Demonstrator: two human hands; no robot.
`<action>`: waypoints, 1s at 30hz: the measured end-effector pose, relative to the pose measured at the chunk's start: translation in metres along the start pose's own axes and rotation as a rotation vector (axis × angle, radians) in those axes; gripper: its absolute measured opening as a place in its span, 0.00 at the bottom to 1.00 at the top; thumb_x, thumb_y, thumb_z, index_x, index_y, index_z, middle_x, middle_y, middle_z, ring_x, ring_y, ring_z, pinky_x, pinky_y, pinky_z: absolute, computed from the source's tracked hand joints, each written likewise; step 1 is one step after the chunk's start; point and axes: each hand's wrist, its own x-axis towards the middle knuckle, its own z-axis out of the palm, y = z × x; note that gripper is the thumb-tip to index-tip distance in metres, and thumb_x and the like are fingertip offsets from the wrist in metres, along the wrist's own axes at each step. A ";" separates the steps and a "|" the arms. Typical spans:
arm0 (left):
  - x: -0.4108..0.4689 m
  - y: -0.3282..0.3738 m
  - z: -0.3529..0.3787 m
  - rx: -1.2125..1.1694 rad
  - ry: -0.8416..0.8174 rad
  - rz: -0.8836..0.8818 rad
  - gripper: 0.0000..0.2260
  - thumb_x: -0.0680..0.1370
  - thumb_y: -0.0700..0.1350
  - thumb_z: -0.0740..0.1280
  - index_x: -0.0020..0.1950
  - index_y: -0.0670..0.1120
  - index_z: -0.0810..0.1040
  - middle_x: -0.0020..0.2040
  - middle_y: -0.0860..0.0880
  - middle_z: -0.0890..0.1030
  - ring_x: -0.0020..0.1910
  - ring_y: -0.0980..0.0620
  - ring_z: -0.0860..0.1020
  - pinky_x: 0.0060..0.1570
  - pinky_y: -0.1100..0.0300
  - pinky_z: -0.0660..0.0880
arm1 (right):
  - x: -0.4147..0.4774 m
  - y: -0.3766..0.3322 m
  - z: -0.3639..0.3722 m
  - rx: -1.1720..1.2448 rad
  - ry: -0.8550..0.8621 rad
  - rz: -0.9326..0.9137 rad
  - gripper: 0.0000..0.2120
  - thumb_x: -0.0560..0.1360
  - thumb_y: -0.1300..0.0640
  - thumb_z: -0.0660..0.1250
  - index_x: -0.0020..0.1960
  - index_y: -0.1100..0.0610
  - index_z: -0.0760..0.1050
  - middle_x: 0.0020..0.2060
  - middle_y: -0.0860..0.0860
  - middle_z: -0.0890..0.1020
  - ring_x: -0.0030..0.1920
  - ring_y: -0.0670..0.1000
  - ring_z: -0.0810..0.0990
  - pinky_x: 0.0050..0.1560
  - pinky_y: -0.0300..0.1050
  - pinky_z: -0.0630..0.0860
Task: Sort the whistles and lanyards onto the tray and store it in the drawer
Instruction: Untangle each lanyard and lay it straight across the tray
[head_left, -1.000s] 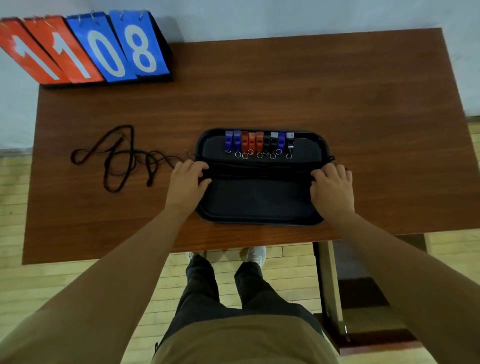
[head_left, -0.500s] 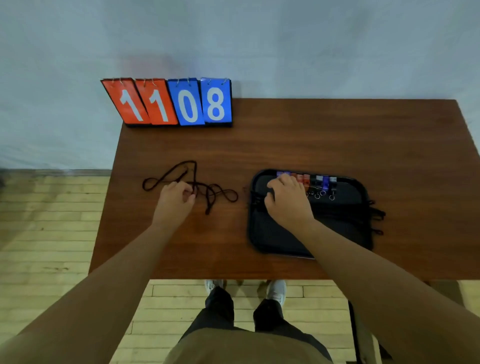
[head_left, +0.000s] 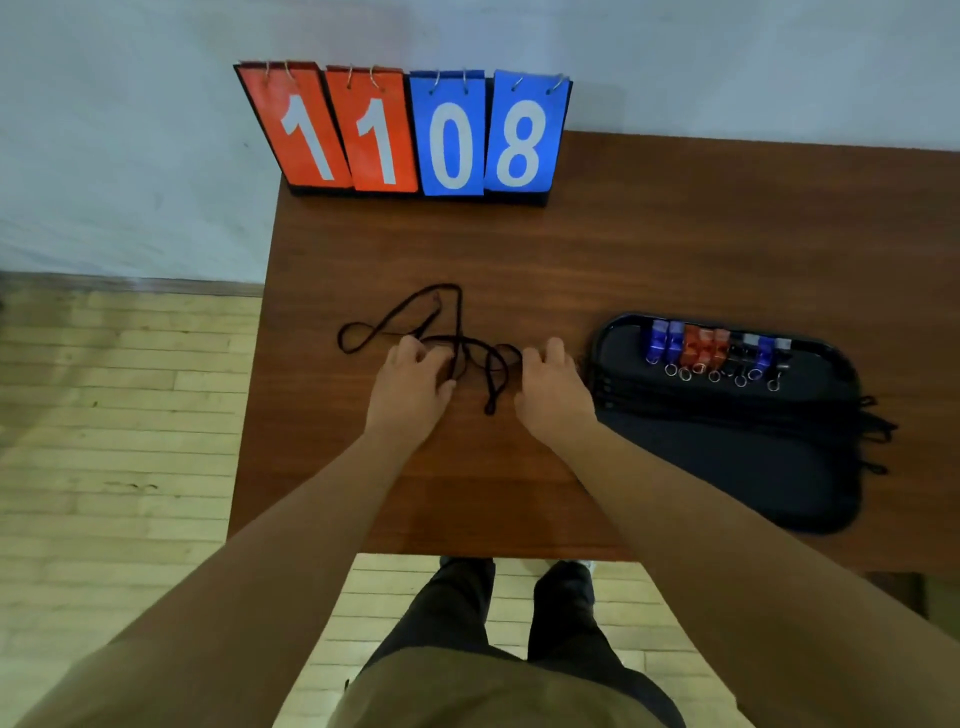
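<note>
A black tray (head_left: 753, 467) lies on the right of the brown table (head_left: 649, 249). Along its far edge stands a row of several blue, red and black whistles (head_left: 711, 351) with key rings, and black lanyards lie stretched across its middle, their ends hanging over its right side. A tangle of loose black lanyards (head_left: 415, 317) lies on the table left of the tray. My left hand (head_left: 413, 387) rests on the tangle's middle with fingers curled onto the cords. My right hand (head_left: 553, 387) touches the tangle's right end, fingers bent; whether it grips a cord is hidden.
A flip scoreboard (head_left: 410, 130) reading 1108 stands at the table's far left corner against the wall. The table's left edge runs just left of the lanyards, with wooden floor (head_left: 119, 415) beyond. My legs stand below the near edge.
My right hand has left the tray and moved left to the loose lanyards. My left hand stays on the tangle. The view has shifted left and closer.
</note>
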 end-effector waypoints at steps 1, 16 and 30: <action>0.001 -0.004 0.003 -0.006 0.009 0.006 0.13 0.82 0.49 0.65 0.65 0.49 0.75 0.61 0.47 0.71 0.62 0.45 0.70 0.58 0.52 0.73 | 0.002 0.000 0.002 -0.017 -0.001 0.016 0.19 0.80 0.60 0.63 0.69 0.59 0.65 0.68 0.59 0.65 0.66 0.62 0.69 0.57 0.53 0.77; -0.005 -0.009 -0.038 -0.244 0.181 0.041 0.12 0.78 0.38 0.66 0.61 0.45 0.78 0.59 0.47 0.74 0.60 0.46 0.72 0.62 0.46 0.73 | -0.039 -0.003 -0.119 0.490 -0.011 -0.164 0.01 0.79 0.54 0.68 0.49 0.50 0.77 0.50 0.47 0.83 0.51 0.48 0.79 0.44 0.38 0.71; -0.027 0.118 -0.157 -0.771 0.035 0.243 0.05 0.82 0.45 0.65 0.48 0.48 0.79 0.45 0.53 0.84 0.42 0.62 0.80 0.43 0.69 0.71 | -0.097 0.002 -0.240 0.836 0.191 -0.272 0.02 0.78 0.57 0.68 0.48 0.54 0.79 0.37 0.50 0.86 0.28 0.38 0.74 0.39 0.39 0.72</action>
